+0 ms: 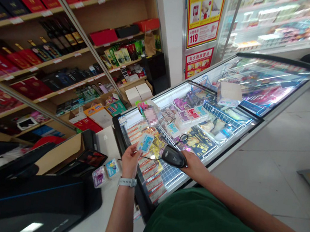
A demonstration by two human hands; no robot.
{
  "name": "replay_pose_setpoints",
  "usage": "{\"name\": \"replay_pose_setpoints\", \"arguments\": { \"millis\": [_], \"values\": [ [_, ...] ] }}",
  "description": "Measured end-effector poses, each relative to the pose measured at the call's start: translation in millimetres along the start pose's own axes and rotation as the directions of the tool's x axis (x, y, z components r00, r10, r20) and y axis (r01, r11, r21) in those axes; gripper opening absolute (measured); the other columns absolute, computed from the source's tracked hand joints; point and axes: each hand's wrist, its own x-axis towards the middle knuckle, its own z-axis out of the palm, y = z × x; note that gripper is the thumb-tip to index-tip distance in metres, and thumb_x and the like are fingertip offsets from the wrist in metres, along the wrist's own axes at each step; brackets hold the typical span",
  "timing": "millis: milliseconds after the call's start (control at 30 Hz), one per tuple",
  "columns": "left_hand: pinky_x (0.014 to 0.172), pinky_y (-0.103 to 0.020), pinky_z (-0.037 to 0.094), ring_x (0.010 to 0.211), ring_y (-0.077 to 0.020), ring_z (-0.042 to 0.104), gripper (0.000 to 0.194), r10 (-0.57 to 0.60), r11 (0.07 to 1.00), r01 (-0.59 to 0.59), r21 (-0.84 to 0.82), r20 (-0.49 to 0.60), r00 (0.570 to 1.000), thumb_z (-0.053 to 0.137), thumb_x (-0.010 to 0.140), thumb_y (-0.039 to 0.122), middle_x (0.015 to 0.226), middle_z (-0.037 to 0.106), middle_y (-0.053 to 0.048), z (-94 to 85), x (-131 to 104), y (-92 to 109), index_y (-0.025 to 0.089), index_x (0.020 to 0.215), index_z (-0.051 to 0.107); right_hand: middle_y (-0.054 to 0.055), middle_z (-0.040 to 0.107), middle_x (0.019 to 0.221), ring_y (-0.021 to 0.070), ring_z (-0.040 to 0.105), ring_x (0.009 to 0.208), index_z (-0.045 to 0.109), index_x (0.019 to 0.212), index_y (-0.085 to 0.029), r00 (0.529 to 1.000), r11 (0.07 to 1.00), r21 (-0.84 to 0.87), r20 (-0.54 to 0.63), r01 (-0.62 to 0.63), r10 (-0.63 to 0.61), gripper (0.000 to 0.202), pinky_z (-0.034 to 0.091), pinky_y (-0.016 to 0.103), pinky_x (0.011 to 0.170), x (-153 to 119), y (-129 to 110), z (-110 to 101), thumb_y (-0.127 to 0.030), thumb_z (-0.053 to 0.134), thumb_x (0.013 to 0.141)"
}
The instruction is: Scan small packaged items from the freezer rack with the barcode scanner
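Observation:
My left hand [130, 160], with a pale watch at the wrist, pinches a small light-blue and white package [145, 143] by its lower edge. In my right hand [192, 165] is a black barcode scanner [172, 155], its head turned left toward the package. The scanner's dark cable [150, 158] passes close to the left hand. Both hands are over the near end of a glass-topped chest freezer [225, 155]. Left of my left wrist, a purple package [99, 176] and a blue package [113, 167] lie side by side on the white counter [105, 199].
Several pink and blue packages [192, 116] are stacked on the freezer glass, with an open white carton [230, 93] farther back. A dark checkout machine [25, 197] stands at the lower left. Shelves [74, 49] of boxed goods line the left wall.

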Motion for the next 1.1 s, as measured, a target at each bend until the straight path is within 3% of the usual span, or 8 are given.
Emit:
{"name": "replay_pose_setpoints", "arguments": {
  "millis": [333,533,733,933,1033,1100],
  "values": [
    [0.078,-0.03,0.055,0.075,-0.0116,0.066,0.033,-0.167,0.957,0.157,-0.242,-0.018,0.986,0.075,0.062,0.012,0.083,0.068,-0.001,13.0,3.5,-10.1,0.016,0.092,0.061,0.011,0.065,0.094,0.0256,0.061,0.088,0.057,0.101,-0.015,0.999,1.0,-0.008,0.011,-0.031,0.031,0.026,0.046,0.036,0.079,-2.9,4.7,-0.2,-0.018,0.061,0.075],
    [0.072,-0.027,0.056,0.071,-0.0132,0.069,0.023,-0.28,0.899,0.269,-0.346,0.018,0.96,0.071,0.066,0.006,0.079,0.07,-0.003,27.3,9.6,-16.6,0.015,0.085,0.059,0.01,0.065,0.092,0.0256,0.061,0.088,0.058,0.095,-0.016,0.999,0.999,-0.015,0.02,-0.047,0.047,0.02,0.046,0.035,0.078,-3.4,4.2,-4.0,-0.02,0.06,0.076],
    [0.069,-0.027,0.057,0.072,-0.0147,0.069,0.014,-0.412,0.807,0.412,-0.423,0.096,0.906,0.068,0.07,0.007,0.08,0.071,-0.006,54.6,20.1,-33.9,0.014,0.079,0.061,0.009,0.065,0.095,0.0249,0.06,0.091,0.056,0.102,-0.017,0.999,0.999,-0.007,0.012,-0.047,0.047,0.027,0.046,0.035,0.08,-4.5,7.7,-4.2,-0.022,0.06,0.076],
    [0.051,-0.016,0.046,0.054,-0.0072,0.061,0.011,-0.551,0.735,0.537,-0.414,0.098,0.829,0.068,0.072,0.006,0.066,0.065,-0.001,85.9,33.0,-57.2,0.013,0.074,0.06,0.008,0.064,0.095,0.0235,0.06,0.09,0.056,0.103,-0.019,0.998,0.998,0.001,0.0,-0.067,0.067,0.026,0.046,0.035,0.08,-7.9,11.4,-6.6,-0.022,0.059,0.077],
    [0.055,-0.018,0.049,0.061,-0.0073,0.06,0.006,-0.58,0.722,0.565,-0.4,0.097,0.809,0.065,0.081,0.015,0.076,0.064,0.0,98.6,39.3,-65.6,0.012,0.085,0.061,0.008,0.065,0.096,0.024,0.06,0.091,0.056,0.102,-0.019,0.997,0.997,-0.007,-0.008,-0.077,0.077,0.026,0.046,0.036,0.081,-9.0,11.5,-7.6,-0.021,0.059,0.076],
    [0.061,-0.024,0.053,0.07,-0.0096,0.061,0.015,-0.59,0.716,0.579,-0.39,0.104,0.801,0.059,0.087,0.024,0.088,0.064,-0.002,106.0,43.4,-69.0,0.012,0.097,0.06,0.008,0.065,0.098,0.0243,0.06,0.092,0.056,0.103,-0.019,0.997,0.997,-0.008,-0.018,-0.082,0.081,0.028,0.046,0.037,0.083,-9.1,10.0,-8.7,-0.021,0.059,0.075]
  ]
}}
